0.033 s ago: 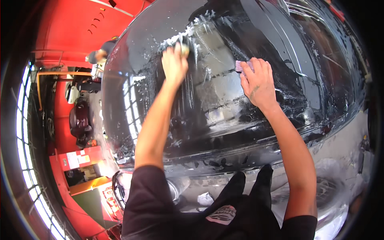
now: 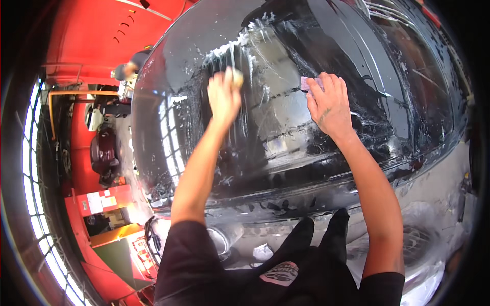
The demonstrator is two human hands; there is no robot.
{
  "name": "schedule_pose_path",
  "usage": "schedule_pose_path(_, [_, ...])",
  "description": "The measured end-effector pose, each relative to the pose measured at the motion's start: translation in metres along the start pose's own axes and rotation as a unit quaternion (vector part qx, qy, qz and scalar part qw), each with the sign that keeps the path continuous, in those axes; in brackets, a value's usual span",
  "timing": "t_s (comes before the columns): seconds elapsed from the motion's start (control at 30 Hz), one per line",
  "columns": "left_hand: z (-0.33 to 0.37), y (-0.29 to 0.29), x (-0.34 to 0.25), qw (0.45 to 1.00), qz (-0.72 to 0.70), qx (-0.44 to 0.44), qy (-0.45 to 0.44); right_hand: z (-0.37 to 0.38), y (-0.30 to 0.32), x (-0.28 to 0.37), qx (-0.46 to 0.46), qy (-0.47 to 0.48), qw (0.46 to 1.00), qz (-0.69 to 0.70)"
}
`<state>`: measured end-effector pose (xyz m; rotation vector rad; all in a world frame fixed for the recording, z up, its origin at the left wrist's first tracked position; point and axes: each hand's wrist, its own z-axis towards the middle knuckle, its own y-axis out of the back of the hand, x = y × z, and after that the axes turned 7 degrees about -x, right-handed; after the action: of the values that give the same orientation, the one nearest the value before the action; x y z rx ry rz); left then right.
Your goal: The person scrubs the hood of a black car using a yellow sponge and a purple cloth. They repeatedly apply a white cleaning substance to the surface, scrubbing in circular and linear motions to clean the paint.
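A dark, glossy car panel point(image 2: 337, 48) fills the middle of the view, wet and streaked with white foam point(image 2: 224, 49). On its left half, my left hand point(image 2: 223, 102) grips a rounded pale yellow pad point(image 2: 235, 77), blurred by motion, whose exact kind I cannot make out. Dark streaks run through the foam just beyond it. Farther right, my right hand point(image 2: 331, 104) rests on the panel with its fingers curled over a purple sponge point(image 2: 307, 83). Part of that sponge is hidden under the fingers.
Along the panel's near edge, my shoes point(image 2: 337, 222) stand close to it. A bucket point(image 2: 219, 240) and a crumpled white piece point(image 2: 263, 252) are on the floor. Clear plastic sheeting point(image 2: 423, 250) lies at right. Another person point(image 2: 137, 62) is at far left, near an orange rail point(image 2: 76, 94).
My left hand has drawn back toward me with the yellow pad, away from the foam line. My right hand and the purple sponge stay in place.
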<state>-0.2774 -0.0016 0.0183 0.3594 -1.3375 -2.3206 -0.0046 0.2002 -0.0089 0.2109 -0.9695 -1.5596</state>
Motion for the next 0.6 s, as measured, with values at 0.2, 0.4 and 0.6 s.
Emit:
schedule_pose_path(0.2, [-0.091, 0.062, -0.026, 0.991, -0.102, 0.022, -0.086, -0.004, -0.002, 0.01, 0.018, -0.01, 1.0, -0.017])
schedule_pose_path(0.4, [0.113, -0.039, 0.037, 0.994, 0.074, -0.003, 0.084, 0.005, -0.005, 0.02, -0.004, 0.016, 1.0, 0.012])
schedule_pose_path(0.6, [-0.052, 0.034, -0.051, 0.997, -0.06, 0.009, -0.043, 0.0, 0.001, -0.003, 0.003, -0.016, 1.0, -0.01])
